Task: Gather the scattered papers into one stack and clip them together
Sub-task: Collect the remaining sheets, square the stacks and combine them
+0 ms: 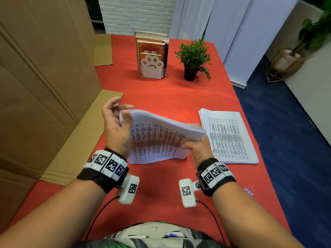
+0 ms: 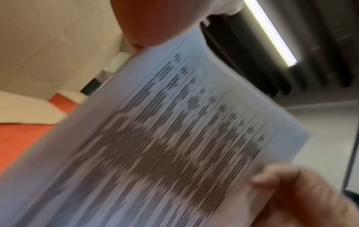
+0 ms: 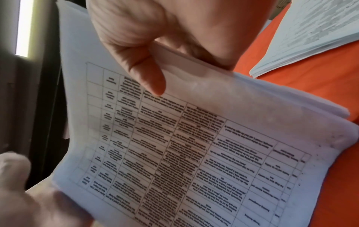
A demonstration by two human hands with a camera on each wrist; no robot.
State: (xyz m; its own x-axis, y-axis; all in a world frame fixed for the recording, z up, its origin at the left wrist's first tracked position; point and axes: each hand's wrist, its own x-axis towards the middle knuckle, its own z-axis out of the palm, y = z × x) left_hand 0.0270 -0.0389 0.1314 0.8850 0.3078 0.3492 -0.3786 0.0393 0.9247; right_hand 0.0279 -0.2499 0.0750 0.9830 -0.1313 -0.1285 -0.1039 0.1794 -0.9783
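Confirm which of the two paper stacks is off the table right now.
The bent stack held between the left hand and the right hand. It curves in mid-air, while the other stack lies flat on the red tablecloth, untouched, on the right.

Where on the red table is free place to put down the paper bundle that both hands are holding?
Bare red cloth lies between the hands and the bookend and plant. Another bare patch lies near the body, between the wrists. Crowded: the right side, where the second paper stack lies, and the left edge, under cardboard. A pink clip sits near the right forearm.
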